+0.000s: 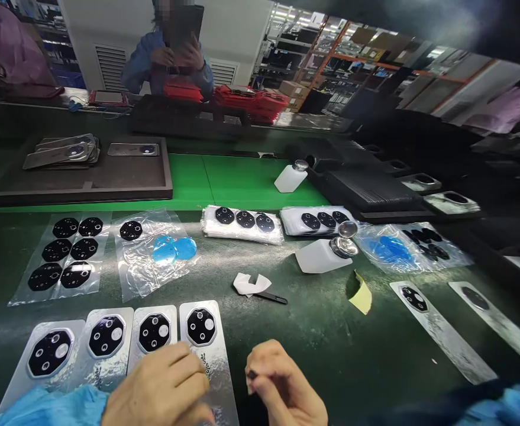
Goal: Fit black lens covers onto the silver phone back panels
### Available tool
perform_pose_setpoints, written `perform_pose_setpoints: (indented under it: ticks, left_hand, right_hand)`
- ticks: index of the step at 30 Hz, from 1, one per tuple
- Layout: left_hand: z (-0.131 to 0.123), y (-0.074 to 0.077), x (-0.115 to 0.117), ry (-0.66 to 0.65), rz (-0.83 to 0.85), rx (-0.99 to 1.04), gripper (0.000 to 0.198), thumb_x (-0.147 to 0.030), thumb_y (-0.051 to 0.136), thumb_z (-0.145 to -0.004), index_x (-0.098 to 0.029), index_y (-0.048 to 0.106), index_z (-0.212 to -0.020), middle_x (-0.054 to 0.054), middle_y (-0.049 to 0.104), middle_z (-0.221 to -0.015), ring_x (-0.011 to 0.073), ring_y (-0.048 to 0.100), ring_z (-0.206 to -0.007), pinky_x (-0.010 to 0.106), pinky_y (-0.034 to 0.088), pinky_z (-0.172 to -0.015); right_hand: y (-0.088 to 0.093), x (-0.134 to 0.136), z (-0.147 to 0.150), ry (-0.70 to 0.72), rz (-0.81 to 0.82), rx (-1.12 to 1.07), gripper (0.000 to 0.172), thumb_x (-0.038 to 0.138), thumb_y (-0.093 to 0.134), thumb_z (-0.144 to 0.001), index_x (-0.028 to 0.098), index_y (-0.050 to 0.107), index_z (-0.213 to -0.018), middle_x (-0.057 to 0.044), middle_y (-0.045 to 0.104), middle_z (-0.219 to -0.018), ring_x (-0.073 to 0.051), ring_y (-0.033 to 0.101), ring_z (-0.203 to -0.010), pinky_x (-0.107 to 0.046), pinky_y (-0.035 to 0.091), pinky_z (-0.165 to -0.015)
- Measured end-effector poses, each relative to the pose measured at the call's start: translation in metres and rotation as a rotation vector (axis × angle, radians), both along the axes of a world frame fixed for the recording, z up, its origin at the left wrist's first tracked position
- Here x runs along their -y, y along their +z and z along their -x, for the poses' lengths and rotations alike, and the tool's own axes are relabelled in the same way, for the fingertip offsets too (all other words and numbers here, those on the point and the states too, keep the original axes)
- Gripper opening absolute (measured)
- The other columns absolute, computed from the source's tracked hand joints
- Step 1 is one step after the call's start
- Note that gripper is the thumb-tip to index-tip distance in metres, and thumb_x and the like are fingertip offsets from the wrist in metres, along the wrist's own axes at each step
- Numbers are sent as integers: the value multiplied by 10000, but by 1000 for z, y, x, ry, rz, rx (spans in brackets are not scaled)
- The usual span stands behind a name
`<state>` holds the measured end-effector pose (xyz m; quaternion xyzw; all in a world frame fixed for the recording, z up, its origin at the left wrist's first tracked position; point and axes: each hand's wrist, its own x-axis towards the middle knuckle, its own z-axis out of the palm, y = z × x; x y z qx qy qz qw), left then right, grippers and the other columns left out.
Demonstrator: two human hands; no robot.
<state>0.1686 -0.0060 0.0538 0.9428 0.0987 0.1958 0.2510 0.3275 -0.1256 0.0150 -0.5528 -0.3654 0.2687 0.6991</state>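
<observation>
My left hand [160, 384] is over the silver phone back covers, its fingers curled inward; what they hold, if anything, is hidden. Several such covers lie in a row, each with a black octagonal camera plate; the rightmost cover [222, 361] is partly behind my left hand. To the right, my right hand [284, 384] is raised above the dark green mat, closed with thumb and forefinger pinched on a small black piece [251, 374]. Ahead of it, black tweezers [274, 297] lie partly under a crumpled white paper [246, 284].
Clear film sheets [102, 260] with black camera plates lie left. Stacks of bagged plates [242, 234] stand mid-table. A white dispenser bottle [319, 256] and yellow paper [361, 296] are right of centre. A dark tray [86, 189] sits at back left. Blue fabric [503, 408] shows lower right.
</observation>
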Motion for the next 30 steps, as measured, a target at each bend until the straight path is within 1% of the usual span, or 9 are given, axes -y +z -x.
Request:
perform_pose_setpoints:
  ticks: [1,3,7,9,12,17,21,24,30]
  left_hand:
    - [1,-2,-7,-9,-106,-2,317,-286,385,-1041,-167,601,-842,15,662,-809,149,609,-752,255,482,-670]
    - [2,-8,-17,-26,-254,36,246,-145,435,-1008,-149,599,-825,26,670,-859,165,623,-847,294,514,-783]
    - [1,-22,-20,-103,-344,135,285,-169,497,-986,-152,571,-712,9,618,-740,172,645,-928,356,501,-1009]
    - [-1,-25,-17,-119,-371,151,298,-165,489,-986,-148,576,-702,11,608,-723,177,655,-953,380,470,-1074]
    - [-4,-27,-15,-113,-395,152,309,-138,471,-985,-133,580,-696,18,604,-717,187,670,-949,405,448,-1109]
    - [-6,-28,-17,-114,-409,138,316,-151,441,-1005,-127,594,-729,13,609,-717,184,676,-945,418,424,-1134]
    - [-6,-29,-18,-125,-417,113,311,-191,452,-1012,-122,600,-748,15,619,-736,185,675,-965,416,370,-1173]
    - [-5,-31,-18,-130,-423,110,300,-192,476,-1004,-122,598,-739,15,623,-750,190,672,-984,422,326,-1196]
    - [-3,-33,-19,-158,-453,101,274,-190,500,-992,-117,607,-750,39,644,-783,210,663,-1035,432,325,-1195]
  right_hand:
    - [-2,-2,-6,-8,57,-24,81,290,616,-932,241,670,-897,-18,568,-810,-123,555,-650,-230,465,-549]
    - [-5,-5,-14,-2,149,-48,46,241,630,-915,230,671,-898,-18,583,-854,-111,569,-644,-220,490,-566]
    - [-9,-10,-14,20,228,-30,50,264,651,-892,218,671,-891,-25,594,-882,-128,580,-695,-227,504,-610]
    - [-6,-12,-10,5,239,-45,69,278,653,-889,214,671,-870,-22,582,-855,-133,568,-706,-227,485,-616]
    - [-2,-15,-5,-25,245,-82,79,286,660,-882,219,669,-840,-13,571,-826,-135,549,-708,-227,452,-616]
    - [0,-15,-7,-1,239,-78,74,271,649,-889,227,664,-831,-10,570,-816,-136,541,-705,-232,421,-608]
    - [-1,-15,-10,51,234,-51,60,261,633,-901,239,665,-854,-9,572,-827,-139,554,-720,-234,423,-614]
    - [-2,-15,-10,33,232,-58,58,264,640,-898,237,669,-855,-11,575,-831,-141,560,-728,-234,427,-623]
    - [-3,-12,-12,90,261,-7,67,262,613,-918,237,658,-875,-14,582,-848,-141,576,-736,-231,444,-622]
